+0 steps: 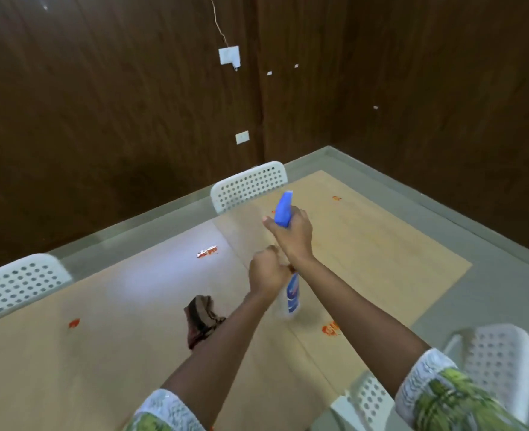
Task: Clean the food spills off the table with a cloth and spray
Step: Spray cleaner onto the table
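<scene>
A spray bottle (292, 293) with a blue trigger head (283, 209) is held upright above the light wooden table (101, 353). My right hand (291, 234) grips its neck just under the blue head. My left hand (268, 272) is curled round the bottle's body below that. A crumpled brown cloth (201, 318) lies on the table to the left of my left forearm. Red food spills mark the table: one at the far middle (207, 251), one at the left (74, 323), one beside my right forearm (330, 329), and a small one at the far right (337, 198).
White perforated chairs stand round the table: one at the far side (247, 185), one at the left (17, 284), two at the near right (499, 359). Grey floor (490, 275) lies to the right. Dark wood-panelled walls (101, 104) close the corner behind.
</scene>
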